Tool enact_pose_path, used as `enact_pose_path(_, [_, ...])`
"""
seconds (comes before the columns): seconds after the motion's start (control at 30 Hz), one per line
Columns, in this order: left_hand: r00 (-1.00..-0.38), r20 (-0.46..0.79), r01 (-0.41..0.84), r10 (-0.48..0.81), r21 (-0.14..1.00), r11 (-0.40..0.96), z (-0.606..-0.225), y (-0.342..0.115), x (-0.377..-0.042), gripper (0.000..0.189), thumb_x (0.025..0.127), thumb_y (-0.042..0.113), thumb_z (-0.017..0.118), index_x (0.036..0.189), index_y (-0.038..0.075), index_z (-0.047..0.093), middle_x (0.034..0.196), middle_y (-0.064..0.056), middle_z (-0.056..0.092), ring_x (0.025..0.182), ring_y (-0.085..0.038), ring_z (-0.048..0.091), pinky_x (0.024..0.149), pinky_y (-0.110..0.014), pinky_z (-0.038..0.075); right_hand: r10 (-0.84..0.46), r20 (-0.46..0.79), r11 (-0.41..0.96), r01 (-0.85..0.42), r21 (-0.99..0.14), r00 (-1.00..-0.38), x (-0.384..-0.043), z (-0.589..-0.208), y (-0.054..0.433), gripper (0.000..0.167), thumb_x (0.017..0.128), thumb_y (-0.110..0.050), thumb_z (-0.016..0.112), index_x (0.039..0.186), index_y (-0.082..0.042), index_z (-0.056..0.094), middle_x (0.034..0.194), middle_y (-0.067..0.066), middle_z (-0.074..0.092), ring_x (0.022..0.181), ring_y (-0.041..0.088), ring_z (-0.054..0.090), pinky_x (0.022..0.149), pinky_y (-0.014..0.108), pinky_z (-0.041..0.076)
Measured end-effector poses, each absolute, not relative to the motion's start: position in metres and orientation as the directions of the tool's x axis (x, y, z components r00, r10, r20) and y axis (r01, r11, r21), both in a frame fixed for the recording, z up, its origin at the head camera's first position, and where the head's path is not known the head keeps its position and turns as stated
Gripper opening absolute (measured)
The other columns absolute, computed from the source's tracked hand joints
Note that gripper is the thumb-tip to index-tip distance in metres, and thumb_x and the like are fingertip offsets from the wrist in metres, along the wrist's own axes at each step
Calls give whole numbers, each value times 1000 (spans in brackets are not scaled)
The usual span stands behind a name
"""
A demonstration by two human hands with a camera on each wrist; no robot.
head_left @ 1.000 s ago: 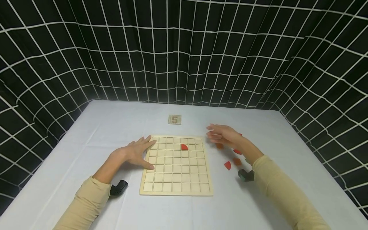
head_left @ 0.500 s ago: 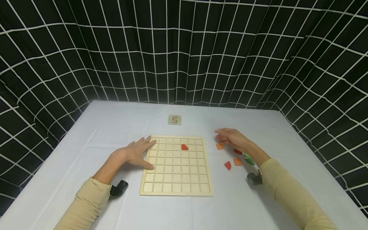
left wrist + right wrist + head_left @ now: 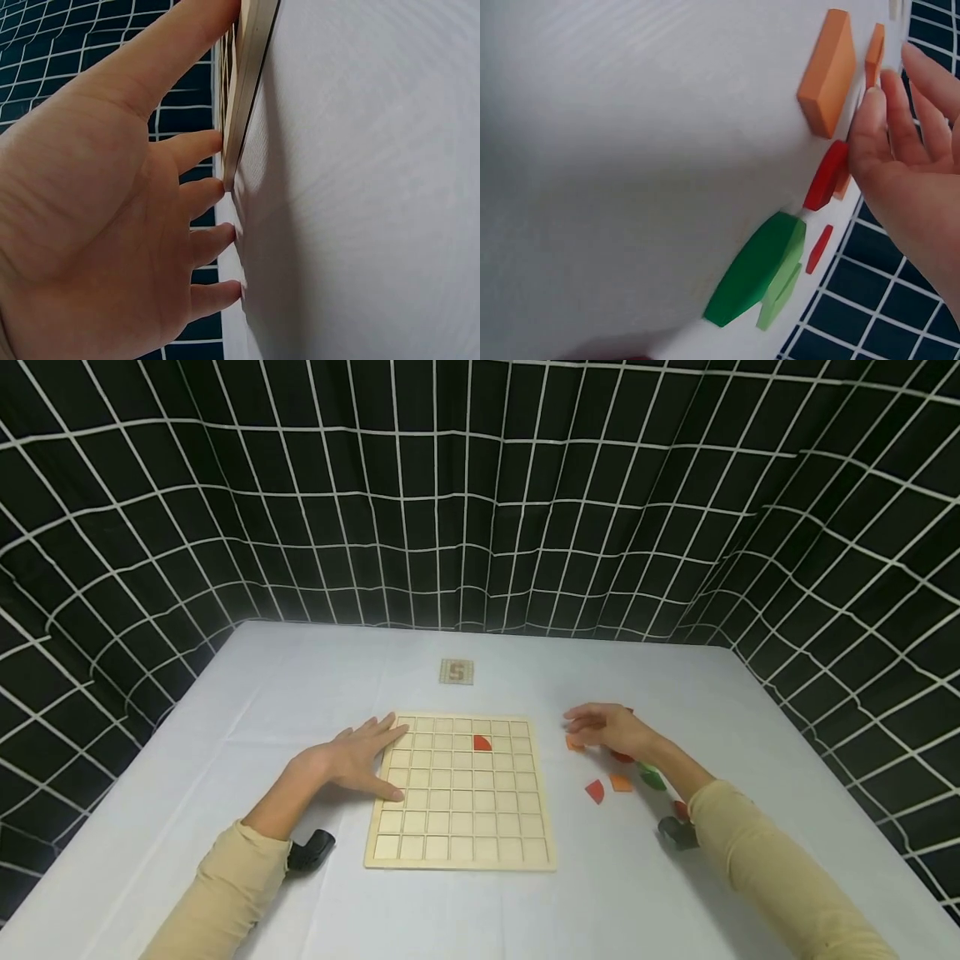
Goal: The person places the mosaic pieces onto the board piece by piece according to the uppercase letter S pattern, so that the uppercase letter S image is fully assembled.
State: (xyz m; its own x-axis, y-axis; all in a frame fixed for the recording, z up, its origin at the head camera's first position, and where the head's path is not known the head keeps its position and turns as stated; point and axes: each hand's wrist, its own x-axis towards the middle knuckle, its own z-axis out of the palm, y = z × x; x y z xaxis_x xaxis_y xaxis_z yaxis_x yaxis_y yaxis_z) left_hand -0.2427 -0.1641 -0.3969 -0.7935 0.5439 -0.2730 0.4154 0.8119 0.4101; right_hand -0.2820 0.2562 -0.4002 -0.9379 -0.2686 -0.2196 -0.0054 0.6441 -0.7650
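My left hand [image 3: 352, 762] rests with spread fingers on the left edge of a pale wooden grid board [image 3: 461, 865]. In the left wrist view, its thumb and forefinger touch the board's rim [image 3: 251, 82]. One red quarter-circle piece [image 3: 482, 743] sits in a cell of the board's upper part. To the right of the board, my right hand [image 3: 611, 728] hovers low over the loose pieces, fingers loosely bent. Its thumb and fingertips are beside an orange piece [image 3: 874, 54], partly covered by the hand in the head view; no grip on it shows.
Around the right hand lie another orange piece [image 3: 621, 783], a red quarter-circle [image 3: 595, 791], green leaf-shaped pieces [image 3: 652, 779] and more red pieces [image 3: 826, 176]. A small card marked like a 5 [image 3: 457, 672] lies behind the board. A black grid-lined curtain [image 3: 480, 527] surrounds the white table.
My right hand has moved right, away from the board, and lowered toward the orange piece, its fingers bending more. The left hand and the board have stayed put.
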Motion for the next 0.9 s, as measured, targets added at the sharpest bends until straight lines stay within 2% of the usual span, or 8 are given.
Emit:
enact_pose_path(0.2, [-796,-271,411,541,414,812,-395,-163,-244,108,74,57,73,152,5,20,156,-23,5,140,-44,6,109,-63,7,-278,-180,678,-60,-733,-944,-282,-401,257,41,81,2,73,120,-3,64,106,9,65,97,25,55,84,31,49])
enact_pose_path(0.4, [-798,-275,405,537,416,814,-396,-163,-244,108,74,57,73,152,5,20,156,-23,5,140,-44,5,109,-63,7,-308,-163,700,-107,-706,-937,-281,-402,255,38,80,6,72,115,-5,66,103,8,63,97,26,53,87,35,48])
enact_pose_path(0.63, [-796,-275,409,539,412,814,-396,-163,-244,108,74,58,73,152,6,19,156,-22,4,141,-43,5,109,-62,7,-342,-157,697,-138,-703,-926,-283,-401,255,36,79,6,72,113,-1,65,100,9,61,94,26,52,84,34,47])
enact_pose_path(0.9, [-798,-280,404,535,410,818,-397,-165,-245,109,74,58,73,152,6,19,156,-22,4,141,-43,5,109,-62,7,-355,-150,718,-166,-676,-923,-282,-398,255,34,79,7,72,110,-6,68,103,7,65,100,28,55,92,42,47])
